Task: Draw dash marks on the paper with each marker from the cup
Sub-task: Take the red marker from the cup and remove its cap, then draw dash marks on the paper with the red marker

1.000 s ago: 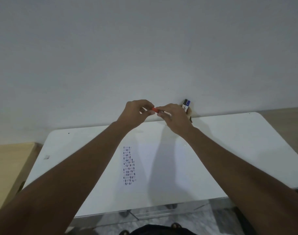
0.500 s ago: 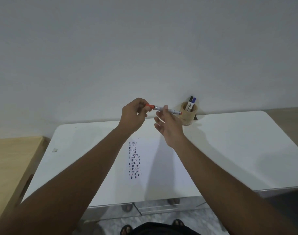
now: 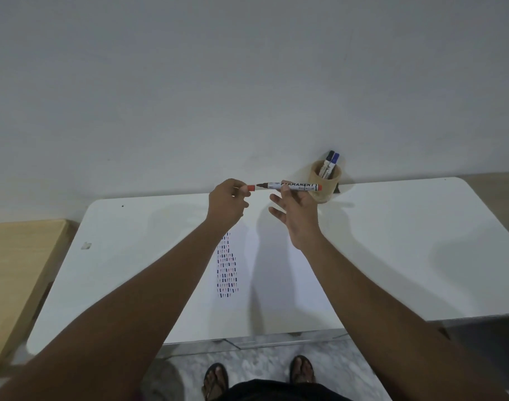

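Observation:
My right hand (image 3: 298,211) pinches a white marker (image 3: 298,185) with red ends, held level above the table, its dark tip bare and pointing left. My left hand (image 3: 227,204) grips the red cap (image 3: 251,188), a small gap away from that tip. Below my hands lies the white paper (image 3: 276,270) with a column of blue, black and red dash marks (image 3: 226,266). A tan cup (image 3: 325,180) stands at the table's back edge behind my right hand, with a black marker (image 3: 328,160) and a blue marker (image 3: 334,162) in it.
The white table (image 3: 406,241) stands against a plain wall. A wooden surface (image 3: 13,270) adjoins it on the left. A small scrap (image 3: 86,246) lies near the table's left edge. My sandalled feet (image 3: 259,374) show on the marble floor below.
The cap has come off the marker: my left hand pulled it left while my right hand kept the marker body. Both hands have dropped away from the cup.

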